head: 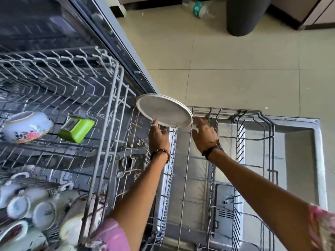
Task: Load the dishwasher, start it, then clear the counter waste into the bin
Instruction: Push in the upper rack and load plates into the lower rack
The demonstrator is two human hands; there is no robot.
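1. Plate: white, tilted, at the far end of the pulled-out lower rack, its lower edge among the rack wires.
2. Left hand: grip closed on the plate's near-left rim, fingers curled up to it.
3. Right hand: fingers at the plate's right rim; blur hides whether they pinch it or only touch.
4. Upper rack: holds a floral bowl, a green container and cups.
5. Floor: dark bin, plastic bottle.

A home kitchen, shown by the open dishwasher with pulled-out wire racks holding teacups and a floral bowl, beige floor tiles, and cabinet bases at the far side.
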